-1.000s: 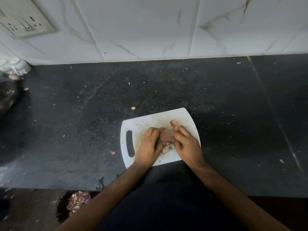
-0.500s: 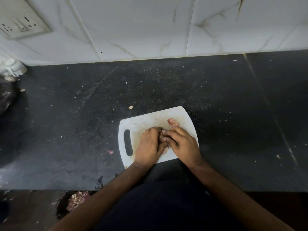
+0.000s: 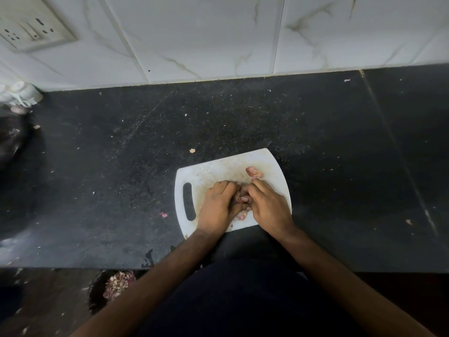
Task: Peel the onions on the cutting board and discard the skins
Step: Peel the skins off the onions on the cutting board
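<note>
A white cutting board [image 3: 209, 172] with a handle slot lies on the black counter near its front edge. My left hand [image 3: 216, 206] and my right hand [image 3: 268, 206] are pressed together over the board's middle, both closed around a small onion [image 3: 240, 192] that is almost hidden between my fingers. A pinkish piece of onion skin [image 3: 253, 171] lies on the board just beyond my right hand. More pink skin bits [image 3: 242, 215] show below my fingers near the board's front edge.
A dark bin [image 3: 97, 295] holding onion skins [image 3: 117, 283] stands on the floor below the counter, to the left. Loose skin scraps [image 3: 164, 214] dot the counter [image 3: 121, 166]. A white object [image 3: 21, 93] and dark items sit at far left. The tiled wall has a socket plate [image 3: 31, 30].
My hands have closed tighter around the onion, hiding it more. The view has shifted slightly; the board and the skin pieces stay in place.
</note>
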### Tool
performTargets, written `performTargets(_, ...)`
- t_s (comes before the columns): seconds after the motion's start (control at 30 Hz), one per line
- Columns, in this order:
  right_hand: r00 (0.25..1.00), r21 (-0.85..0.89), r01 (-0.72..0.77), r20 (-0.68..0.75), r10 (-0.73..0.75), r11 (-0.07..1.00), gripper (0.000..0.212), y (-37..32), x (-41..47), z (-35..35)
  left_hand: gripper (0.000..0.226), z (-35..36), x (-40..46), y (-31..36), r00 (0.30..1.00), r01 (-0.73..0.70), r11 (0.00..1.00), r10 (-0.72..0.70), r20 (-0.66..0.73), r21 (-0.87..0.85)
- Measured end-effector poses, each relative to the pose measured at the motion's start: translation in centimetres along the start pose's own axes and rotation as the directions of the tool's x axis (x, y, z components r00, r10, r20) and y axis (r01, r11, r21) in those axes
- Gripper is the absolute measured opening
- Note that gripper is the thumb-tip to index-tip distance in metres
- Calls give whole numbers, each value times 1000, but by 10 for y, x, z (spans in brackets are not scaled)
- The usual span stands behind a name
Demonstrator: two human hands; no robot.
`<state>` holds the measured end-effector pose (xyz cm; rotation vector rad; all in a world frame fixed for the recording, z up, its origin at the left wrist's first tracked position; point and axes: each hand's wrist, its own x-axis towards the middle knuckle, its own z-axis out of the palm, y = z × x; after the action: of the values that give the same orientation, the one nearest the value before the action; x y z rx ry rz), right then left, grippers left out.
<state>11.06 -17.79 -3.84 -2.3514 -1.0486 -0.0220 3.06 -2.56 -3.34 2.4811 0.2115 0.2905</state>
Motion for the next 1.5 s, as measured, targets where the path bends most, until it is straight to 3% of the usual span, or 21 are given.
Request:
performTargets(0.13, 999, 66, 16, 31, -18, 998, 18, 3, 0, -5, 37, 0, 1, 0, 1000, 31, 998, -31, 4, -60)
performTargets(0.3, 997, 153, -5, 75, -7, 988, 9, 3, 1, -9, 63, -10, 5, -9, 995, 11, 995, -2, 96, -94)
performTargets(0.53, 975, 330, 1, 209, -74, 944, 6, 18, 0, -20, 44, -12, 7, -15, 999, 9, 995, -5, 41, -103)
performTargets(0.87, 942, 495, -331, 125, 310, 804, 10, 23, 7, -25, 30, -12, 6, -15, 998, -55, 995, 56, 10, -81)
performTargets(0.93, 957, 483, -290, 119, 266, 826, 8, 22, 7, -21, 28, -12, 5, -15, 998, -65, 995, 66, 4, -78)
performTargets(1.0, 971, 430, -239, 113, 211, 870, 24, 18, 4, -14, 25, -13, 3, -15, 997, -72, 994, 71, -9, -80)
performTargets(1.13, 973, 406, -213, 10, 229, 889, 30, 6, 2, -11, 20, -16, 1, -12, 994, -106, 989, 102, -40, -107)
performTargets(1.23, 989, 293, -122, 121, 90, 948, 48, -4, 1, -11, 18, -15, -3, -14, 991, -133, 979, 128, -44, -154)
performTargets(1.33, 991, 194, -75, 121, 52, 978, 51, -7, 3, -8, 10, -15, -7, -19, 997, -50, 977, 37, -68, -207)
performTargets(1.5, 990, 278, -136, 72, 121, 951, 46, -3, 5, -3, 14, -10, -12, -16, 981, 71, 944, -124, -147, -323)
